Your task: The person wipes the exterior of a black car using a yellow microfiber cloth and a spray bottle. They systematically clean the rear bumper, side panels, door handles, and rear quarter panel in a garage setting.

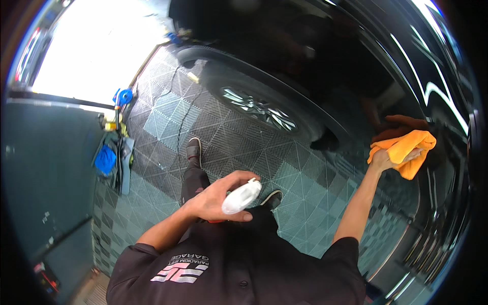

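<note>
My left hand (213,201) is wrapped round a spray bottle, held in front of my body; its white trigger head (242,197) points up toward the camera. Most of the bottle below the head is hidden. Out to the right, my right hand (385,160) grips a folded orange microfiber cloth (413,150) against the side of a glossy black car (356,86). The paintwork mirrors the cloth. Some of my right fingers are covered by its folds.
The car's wheel (259,109) stands ahead of me on a grey tiled floor (300,178). A cable (185,109) runs across the tiles. Along the dark wall (46,168) at left hang cloths (105,160) and a blue round tool (123,96). A bright opening (101,46) lies at far left.
</note>
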Tool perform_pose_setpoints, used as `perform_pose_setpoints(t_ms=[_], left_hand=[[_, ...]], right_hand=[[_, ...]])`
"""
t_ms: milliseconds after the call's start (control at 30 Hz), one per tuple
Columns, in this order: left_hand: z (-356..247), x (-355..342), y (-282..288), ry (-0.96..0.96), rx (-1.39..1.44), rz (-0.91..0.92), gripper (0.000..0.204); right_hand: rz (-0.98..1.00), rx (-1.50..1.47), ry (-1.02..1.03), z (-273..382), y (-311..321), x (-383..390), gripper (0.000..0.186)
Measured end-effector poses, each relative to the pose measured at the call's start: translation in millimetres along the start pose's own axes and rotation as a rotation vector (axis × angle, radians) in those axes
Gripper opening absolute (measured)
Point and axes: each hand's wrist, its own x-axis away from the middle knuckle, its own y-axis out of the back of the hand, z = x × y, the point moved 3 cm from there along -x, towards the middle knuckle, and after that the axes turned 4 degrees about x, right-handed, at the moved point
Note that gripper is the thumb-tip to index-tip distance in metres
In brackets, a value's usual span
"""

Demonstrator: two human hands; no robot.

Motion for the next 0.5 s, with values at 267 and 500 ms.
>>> perform_pose_setpoints(t_ms=[267,500], left_hand=[[25,52,47,-0.115,0.151,-0.15,0.091],[38,84,81,-0.123,0.008,-0.396,0.097]], right_hand=[[0.452,-0.342,0.505,356,-51,-15,0.065],[1.119,-1.556,0.057,528,-149,32,0.039]])
